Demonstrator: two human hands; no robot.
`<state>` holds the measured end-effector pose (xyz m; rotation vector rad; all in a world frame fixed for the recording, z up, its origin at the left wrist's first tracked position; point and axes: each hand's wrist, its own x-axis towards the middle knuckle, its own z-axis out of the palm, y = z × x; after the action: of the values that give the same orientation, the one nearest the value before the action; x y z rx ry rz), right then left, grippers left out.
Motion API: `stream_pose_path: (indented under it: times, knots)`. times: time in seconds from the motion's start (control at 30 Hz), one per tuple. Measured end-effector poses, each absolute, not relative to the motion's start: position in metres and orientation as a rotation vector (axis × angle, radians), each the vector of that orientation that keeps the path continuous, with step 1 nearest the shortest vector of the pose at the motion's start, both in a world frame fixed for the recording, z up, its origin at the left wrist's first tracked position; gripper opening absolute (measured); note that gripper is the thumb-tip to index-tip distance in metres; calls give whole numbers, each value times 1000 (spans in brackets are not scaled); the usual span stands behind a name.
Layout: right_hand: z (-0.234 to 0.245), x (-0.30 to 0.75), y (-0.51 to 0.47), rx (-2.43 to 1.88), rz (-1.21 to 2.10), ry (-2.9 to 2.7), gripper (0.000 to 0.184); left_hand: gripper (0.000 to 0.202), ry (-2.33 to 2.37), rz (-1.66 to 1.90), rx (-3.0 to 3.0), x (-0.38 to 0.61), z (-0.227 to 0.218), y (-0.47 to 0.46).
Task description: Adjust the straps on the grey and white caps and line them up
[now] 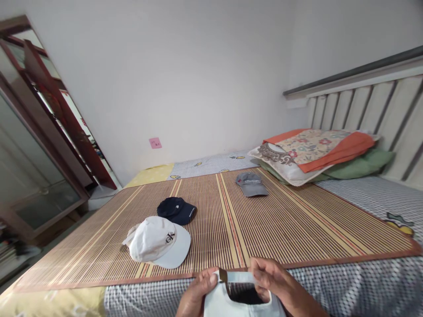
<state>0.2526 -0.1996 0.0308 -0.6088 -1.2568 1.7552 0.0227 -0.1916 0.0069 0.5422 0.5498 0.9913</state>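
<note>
At the bottom of the head view I hold a pale baseball cap with its back opening and adjusting strap towards me. My left hand pinches the strap's left end beside a brown buckle. The fingers of my right hand are closed on the strap's right end. The lower part of this cap is cut off by the frame. Ahead to the left, a white cap with dark "CK" letters lies on the mat, close to a navy cap. A grey cap lies farther back.
A striped bamboo mat covers the bed over a checked sheet. Pillows with an orange-edged floral cloth are piled at the right by the slatted headboard. A doorway and a glass-panelled door stand left.
</note>
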Motion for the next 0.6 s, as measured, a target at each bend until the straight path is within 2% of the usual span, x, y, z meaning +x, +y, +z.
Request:
stream_pose_path:
  times: [0.2,0.6]
  knots:
    - [30,256,-202,-743,1645,-1438,46,33,586,985,625,24,11,-192]
    - [41,257,-207,-909,1566,-1479,49,47,861,888,919,17,62,-204]
